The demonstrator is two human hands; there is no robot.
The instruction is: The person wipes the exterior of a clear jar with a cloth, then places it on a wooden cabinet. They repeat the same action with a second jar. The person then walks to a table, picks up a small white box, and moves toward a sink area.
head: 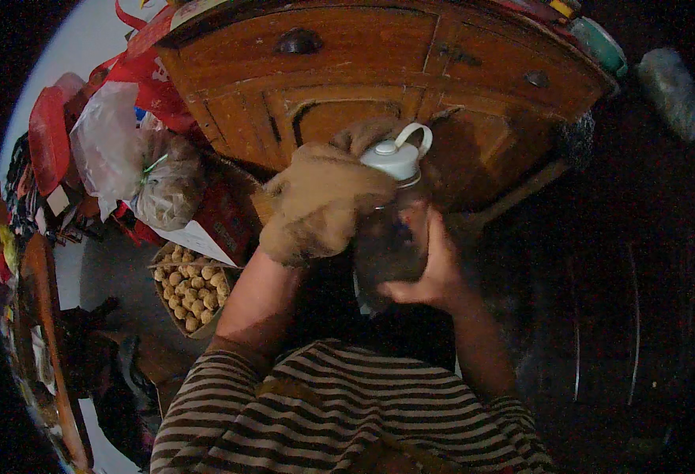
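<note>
A dark, see-through bottle (pixel 386 249) with a white lid (pixel 392 159) and a carrying loop stands tilted between my hands, in front of my lap. Around its body are the fingers and thumb of my right hand (pixel 439 266), which is bare. A tan cloth (pixel 324 195) covers my left hand (pixel 324 201) and presses against the bottle's upper part near the lid. The cloth hides the fingers of that hand, and motion blurs the bottle's middle.
A wooden cabinet (pixel 353 53) with drawers stands close ahead. To the left are a tied plastic bag (pixel 167 201), red bags (pixel 164 89) and a box of round, walnut-like things (pixel 193 290). A wrapped bundle (pixel 672 95) lies at the upper right.
</note>
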